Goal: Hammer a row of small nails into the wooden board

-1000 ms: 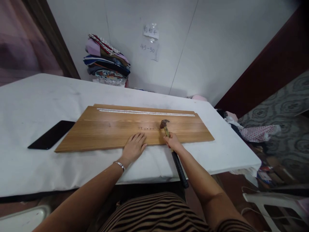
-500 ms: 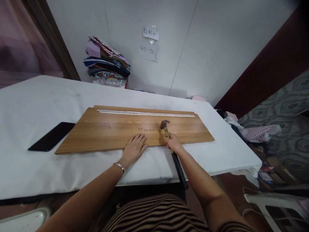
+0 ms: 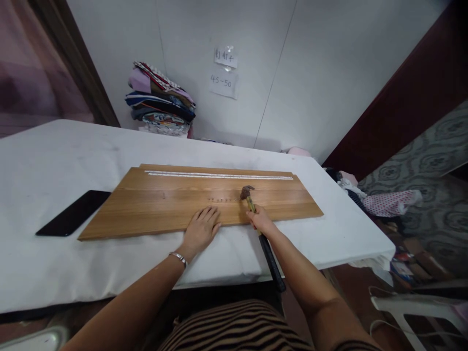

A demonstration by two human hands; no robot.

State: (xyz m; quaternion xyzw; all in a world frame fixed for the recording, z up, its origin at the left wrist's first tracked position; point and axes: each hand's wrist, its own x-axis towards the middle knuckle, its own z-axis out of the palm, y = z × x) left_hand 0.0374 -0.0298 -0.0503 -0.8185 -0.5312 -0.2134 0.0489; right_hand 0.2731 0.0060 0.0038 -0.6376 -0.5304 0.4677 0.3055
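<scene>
A long wooden board (image 3: 175,209) lies flat on the white-covered table. Across its middle stands a short row of several small nails (image 3: 222,200). My left hand (image 3: 201,227) rests flat on the board's near edge, fingers stretched out and holding nothing. In my right hand (image 3: 260,218) is a claw hammer (image 3: 248,193), gripped partway up its light shaft, with the black grip trailing toward me past the table edge. The hammer's head sits at the right end of the nail row; whether it touches a nail I cannot tell.
Two white strips (image 3: 219,175) run along the board's far side. A black flat tablet-like slab (image 3: 73,213) lies left of the board. Folded clothes (image 3: 161,100) are stacked at the table's back, against the wall. A white plastic chair (image 3: 413,312) stands at lower right.
The view has shifted slightly, so the scene sits a little lower. My right hand keeps the hammer at the right end of the row, and my left hand stays on the board.
</scene>
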